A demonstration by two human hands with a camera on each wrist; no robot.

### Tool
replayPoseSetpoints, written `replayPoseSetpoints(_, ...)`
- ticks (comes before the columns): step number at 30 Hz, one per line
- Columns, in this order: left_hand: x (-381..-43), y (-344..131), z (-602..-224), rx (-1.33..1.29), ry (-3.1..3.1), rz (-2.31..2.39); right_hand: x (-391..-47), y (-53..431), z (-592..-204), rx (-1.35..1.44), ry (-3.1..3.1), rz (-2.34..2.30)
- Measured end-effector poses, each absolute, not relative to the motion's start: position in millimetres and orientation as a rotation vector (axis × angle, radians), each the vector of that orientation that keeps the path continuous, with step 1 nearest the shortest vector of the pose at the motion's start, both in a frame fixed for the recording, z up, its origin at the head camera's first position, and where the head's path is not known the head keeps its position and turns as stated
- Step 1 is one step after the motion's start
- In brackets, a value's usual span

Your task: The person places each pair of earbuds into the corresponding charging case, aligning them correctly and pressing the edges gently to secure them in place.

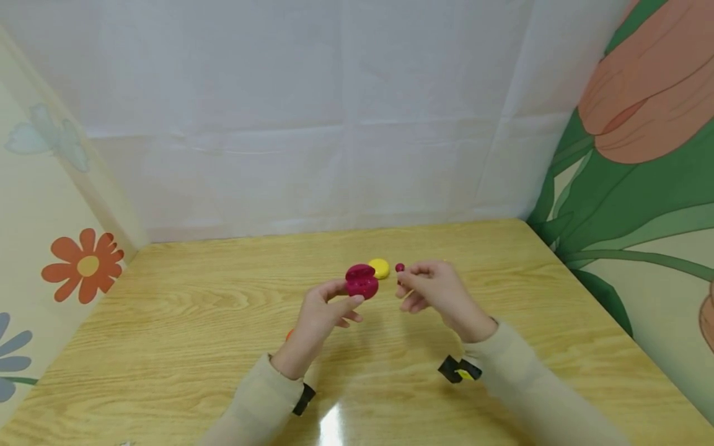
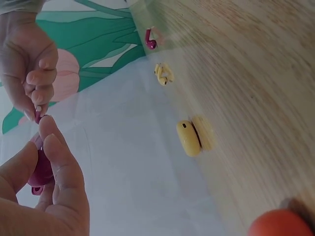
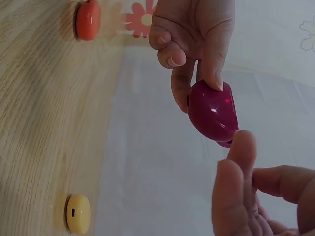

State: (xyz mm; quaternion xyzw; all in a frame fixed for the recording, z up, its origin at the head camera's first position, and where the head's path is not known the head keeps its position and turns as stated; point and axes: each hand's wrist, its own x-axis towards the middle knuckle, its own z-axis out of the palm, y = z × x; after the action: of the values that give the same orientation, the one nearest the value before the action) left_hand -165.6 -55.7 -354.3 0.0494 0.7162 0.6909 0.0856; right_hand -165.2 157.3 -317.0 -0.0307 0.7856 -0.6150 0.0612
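Note:
Above the table, my left hand grips a magenta earbud case between thumb and fingers. Its lid is raised in the head view, so the inside shows. Just to the right, my right hand pinches a magenta earbud by thumb and fingertips, a short way from the case. In the right wrist view that earbud is mostly hidden by the fingers. Another magenta earbud lies on the table in the left wrist view.
A yellow earbud case lies on the wood-grain table behind the magenta one. Yellow earbuds lie beyond it in the left wrist view. An orange case sits near my left forearm. A white sheet hangs behind.

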Motion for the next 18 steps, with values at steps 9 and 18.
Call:
replayPoseSetpoints(9, -165, -55, -353, 0.147, 2.163, 2.053, -167, 140, -319, -0.124, 2.359, -1.927)
replayPoseSetpoints(18, -163, -51, -350, 0.183, 2.17, 2.065, -167, 132, -318, -0.181, 2.327, -1.976)
